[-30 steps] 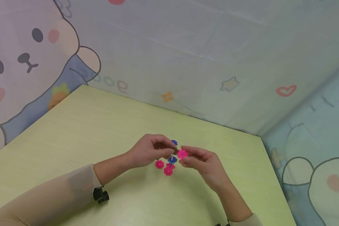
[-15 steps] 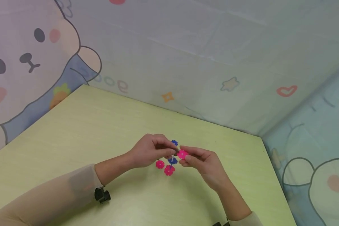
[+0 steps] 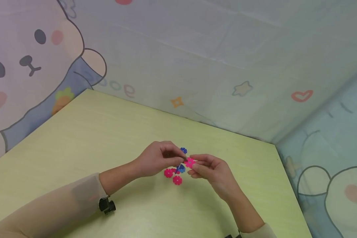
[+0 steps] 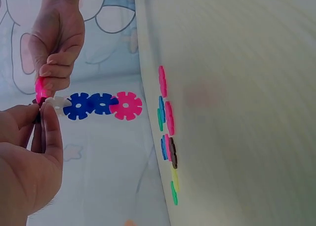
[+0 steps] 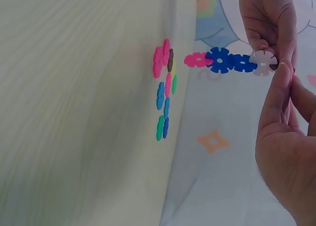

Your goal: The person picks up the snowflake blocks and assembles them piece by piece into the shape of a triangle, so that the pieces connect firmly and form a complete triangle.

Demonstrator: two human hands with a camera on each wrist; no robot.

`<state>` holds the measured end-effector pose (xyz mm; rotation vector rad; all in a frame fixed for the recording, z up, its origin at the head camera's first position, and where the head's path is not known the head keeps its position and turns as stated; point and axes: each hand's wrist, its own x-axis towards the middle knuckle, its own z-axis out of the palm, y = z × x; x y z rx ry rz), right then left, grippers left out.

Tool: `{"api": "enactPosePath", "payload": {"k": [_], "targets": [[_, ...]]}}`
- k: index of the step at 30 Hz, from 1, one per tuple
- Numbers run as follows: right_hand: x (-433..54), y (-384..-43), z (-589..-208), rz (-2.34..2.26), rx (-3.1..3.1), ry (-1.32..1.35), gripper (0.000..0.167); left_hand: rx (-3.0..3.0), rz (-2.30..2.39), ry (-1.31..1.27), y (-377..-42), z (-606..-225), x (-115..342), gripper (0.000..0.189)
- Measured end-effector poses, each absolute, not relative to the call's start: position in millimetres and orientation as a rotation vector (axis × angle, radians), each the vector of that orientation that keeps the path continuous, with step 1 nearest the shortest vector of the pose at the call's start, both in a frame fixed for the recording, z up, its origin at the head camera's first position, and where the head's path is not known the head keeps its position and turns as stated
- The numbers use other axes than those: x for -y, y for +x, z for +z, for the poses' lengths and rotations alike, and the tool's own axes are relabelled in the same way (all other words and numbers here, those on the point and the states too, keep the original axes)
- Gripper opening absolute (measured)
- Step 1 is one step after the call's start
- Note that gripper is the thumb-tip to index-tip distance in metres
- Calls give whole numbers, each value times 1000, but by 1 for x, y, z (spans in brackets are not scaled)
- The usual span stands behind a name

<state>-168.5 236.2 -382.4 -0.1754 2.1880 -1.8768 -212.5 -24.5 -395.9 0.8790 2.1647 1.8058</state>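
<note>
Left hand [image 3: 159,159]: thumb and fingertips brought together in a pinch at a dark disc [image 3: 184,159], most of it hidden by the fingers; right hand [image 3: 215,170]: thumb and forefinger pinch a bright pink disc [image 3: 189,162] at its edge, the gap between them no wider than the piece; the held pink disc lies just to the right of the left fingertips, meeting the dark disc; whether the two are slotted together cannot be told.

Below this meeting point hangs a chain, its long axis running down toward the table [image 3: 92,132]; in order from the top, a white disc [image 5: 263,63], an upper blue disc [image 5: 242,63], a lower blue disc [image 5: 219,60] and an end pink disc [image 5: 198,59]; the lowest piece appears clear of the tabletop; the left hand is nearer the chain's top, the right hand to its right side; loose discs [image 4: 169,118] lie on the table beneath.
</note>
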Motion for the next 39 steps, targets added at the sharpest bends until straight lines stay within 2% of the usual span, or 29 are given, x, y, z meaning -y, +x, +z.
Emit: {"api": "enactPosePath", "payload": {"k": [7,16,26,34,39], "targets": [[-233,-171,-381,-1872,-2171,-122,35,-2203,1784,850,-213,-391,27,16],[-234,-173,-379,-1949,-2048,-80,42,-2228,1749,825,-218,-392,33,18],[-232,-173,-382,-1969,-2017,-75,42,-2295,1607,930,-218,-394,27,44],[-226,-173,-379,-1917,-2037,-66,46,-2340,1603,915,-214,-392,25,42],[-228,-180,-383,-1876,-2097,-45,42,-2338,1642,912,-217,-390,29,37]]}}
